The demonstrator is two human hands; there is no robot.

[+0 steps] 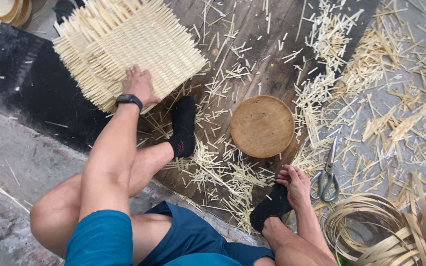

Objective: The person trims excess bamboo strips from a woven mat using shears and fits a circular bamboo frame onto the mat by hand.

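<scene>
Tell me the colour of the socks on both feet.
Black socks, clearest in the head view.

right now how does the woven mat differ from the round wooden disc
The woven mat is squarish, pale and made of interlaced strips with loose ends sticking out; the round wooden disc is solid, smooth-edged and darker brown. The mat is larger. The left hand presses on the mat; no hand touches the disc. Both lie on the dark boards.

Head camera looks steeply down, near the floor.
</scene>
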